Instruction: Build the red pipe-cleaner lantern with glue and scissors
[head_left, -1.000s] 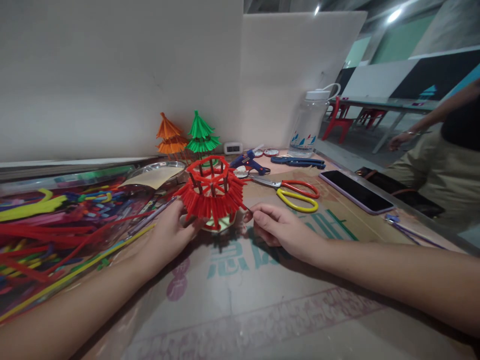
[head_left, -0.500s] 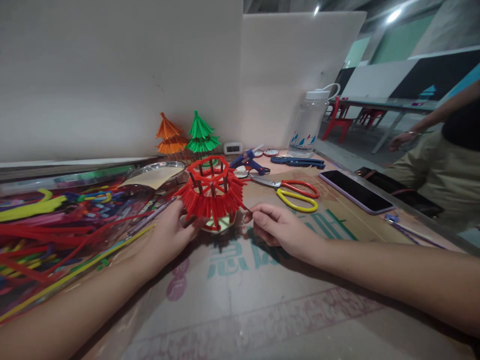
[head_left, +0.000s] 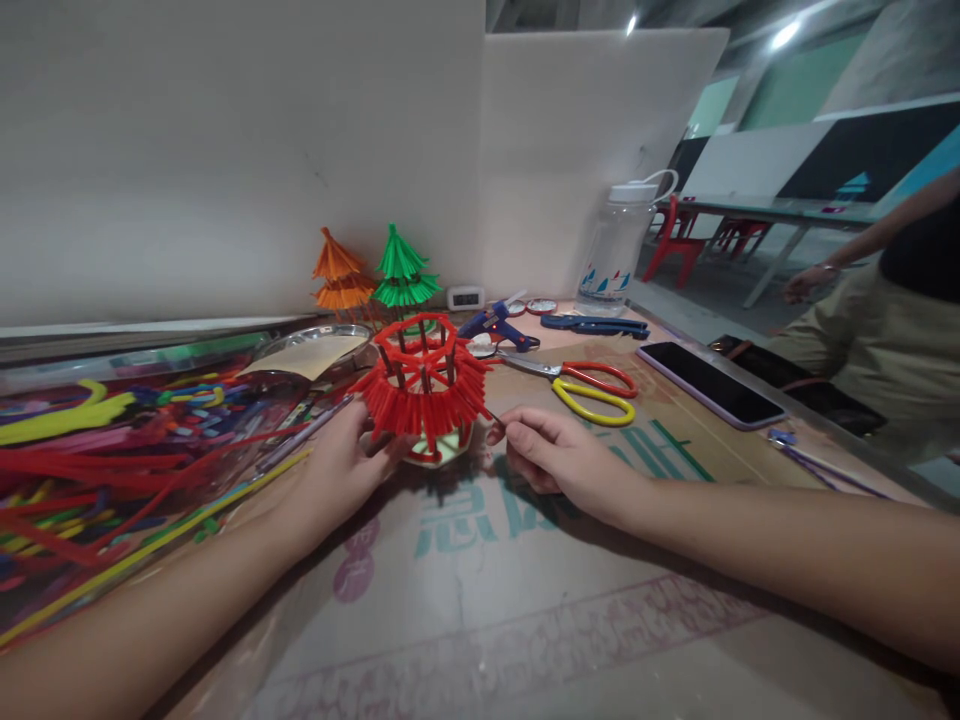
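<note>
A red fringed straw model point(head_left: 421, 385), round with dark upright sticks, stands on a small pale base on the cardboard-covered table point(head_left: 525, 600). My left hand point(head_left: 341, 465) cups its left lower side, fingers curled against the base. My right hand point(head_left: 559, 457) sits just right of it, thumb and forefinger pinched on a thin dark stick that reaches the model's right edge. Behind the model stand a finished orange straw pavilion point(head_left: 341, 270) and a green one point(head_left: 405, 268).
Red-and-yellow scissors point(head_left: 589, 385), a blue glue gun point(head_left: 499, 325), a phone point(head_left: 709, 382) and a clear water bottle point(head_left: 621, 245) lie to the right and back. A heap of coloured straws point(head_left: 90, 450) fills the left. Another person point(head_left: 885, 320) stands at far right.
</note>
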